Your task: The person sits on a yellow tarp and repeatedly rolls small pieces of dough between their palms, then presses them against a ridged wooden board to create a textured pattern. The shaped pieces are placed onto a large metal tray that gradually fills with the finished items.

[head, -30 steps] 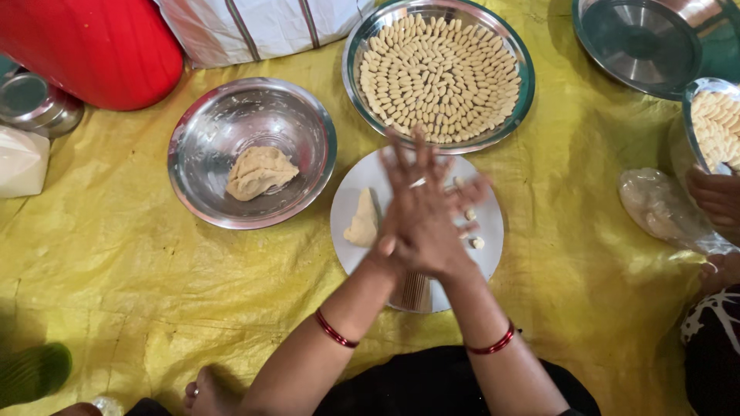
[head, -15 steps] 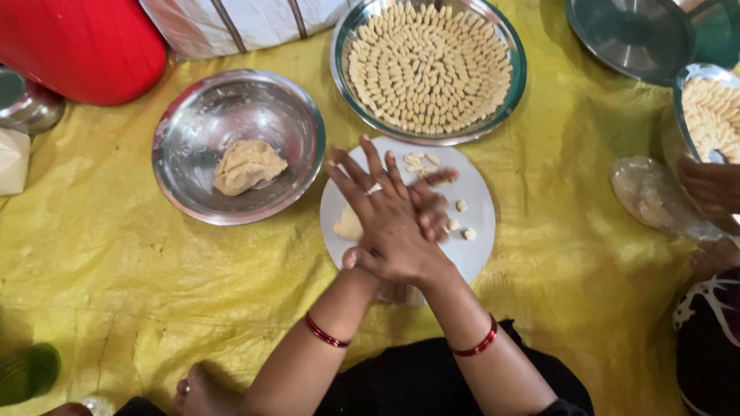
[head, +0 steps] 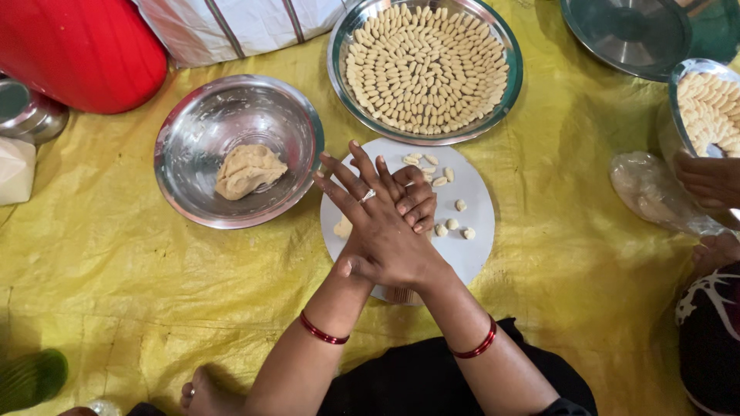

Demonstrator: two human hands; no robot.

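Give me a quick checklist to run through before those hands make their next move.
1. Dough between right hand and left hand: cannot tell, the palms are pressed together.
2. Bare room on white plate: ok.
3. Dough lump in steel bowl: ok.
4. Free room on large tray: not ok, packed with shaped pieces.
5. Another person's hand away from the plate: ok.

Bare yellow sheet (head: 116,277) lay open across the lower left and right of centre, while the dough bowl (head: 239,150), the filled tray (head: 425,68) at top centre and the white round board (head: 462,254) under the hands (head: 381,223) crowded the middle.
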